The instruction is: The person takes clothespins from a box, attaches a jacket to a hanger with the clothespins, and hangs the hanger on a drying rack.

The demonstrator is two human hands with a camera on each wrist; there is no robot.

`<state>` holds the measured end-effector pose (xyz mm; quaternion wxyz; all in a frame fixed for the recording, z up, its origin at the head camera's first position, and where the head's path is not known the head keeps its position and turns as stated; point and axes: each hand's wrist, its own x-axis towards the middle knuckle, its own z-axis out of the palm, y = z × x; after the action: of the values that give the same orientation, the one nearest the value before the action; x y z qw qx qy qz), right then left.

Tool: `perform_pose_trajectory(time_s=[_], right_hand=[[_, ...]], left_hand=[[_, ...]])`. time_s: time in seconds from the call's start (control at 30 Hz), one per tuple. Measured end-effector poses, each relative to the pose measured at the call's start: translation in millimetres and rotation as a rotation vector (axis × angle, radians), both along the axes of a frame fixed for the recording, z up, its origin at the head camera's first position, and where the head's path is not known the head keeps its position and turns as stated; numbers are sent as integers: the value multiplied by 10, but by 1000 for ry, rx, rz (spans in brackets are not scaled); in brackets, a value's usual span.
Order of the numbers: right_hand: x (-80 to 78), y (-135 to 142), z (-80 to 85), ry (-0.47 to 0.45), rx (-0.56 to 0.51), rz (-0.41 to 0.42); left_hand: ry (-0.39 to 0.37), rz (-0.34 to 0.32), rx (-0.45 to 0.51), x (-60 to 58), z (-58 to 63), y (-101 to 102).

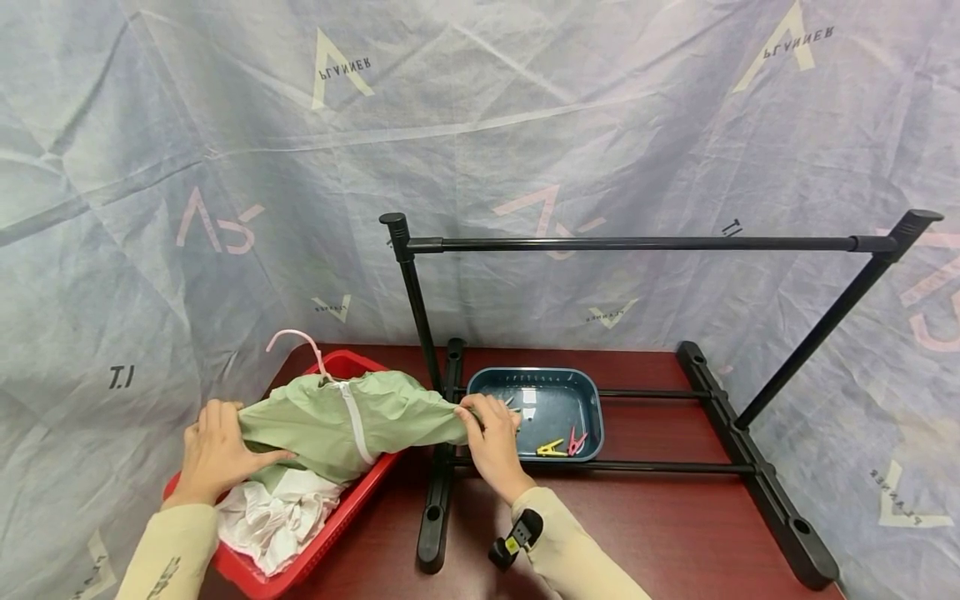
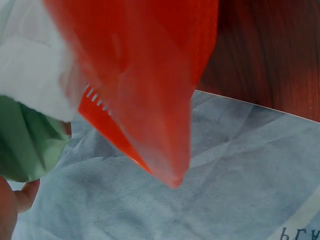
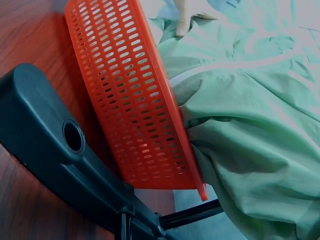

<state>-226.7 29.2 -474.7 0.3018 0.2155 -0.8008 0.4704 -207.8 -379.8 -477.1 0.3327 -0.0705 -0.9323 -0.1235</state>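
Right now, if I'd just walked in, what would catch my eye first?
Probably the green garment with a pink hanger hook at its top, held between the left hand and right hand, partly over a red basket. Next, likely the black rack to the right, with a blue tray of small clips low down within its frame.

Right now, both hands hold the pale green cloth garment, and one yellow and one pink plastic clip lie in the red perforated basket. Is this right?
Only the container is wrong: the head view shows the yellow clip and the pink clip in the dark blue plastic tray. The left hand and right hand do hold the garment.
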Motion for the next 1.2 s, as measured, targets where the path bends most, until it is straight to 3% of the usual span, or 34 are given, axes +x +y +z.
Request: perform_pose_trajectory(time_s=[0.9,1.2], right_hand=[[-39,20,-6,-46,-22,-13],[-28,20,-1,-54,-21,-14]], left_hand=[[108,-23,-115,-26,-53,-18],[22,54,-102,-2,-30,15]])
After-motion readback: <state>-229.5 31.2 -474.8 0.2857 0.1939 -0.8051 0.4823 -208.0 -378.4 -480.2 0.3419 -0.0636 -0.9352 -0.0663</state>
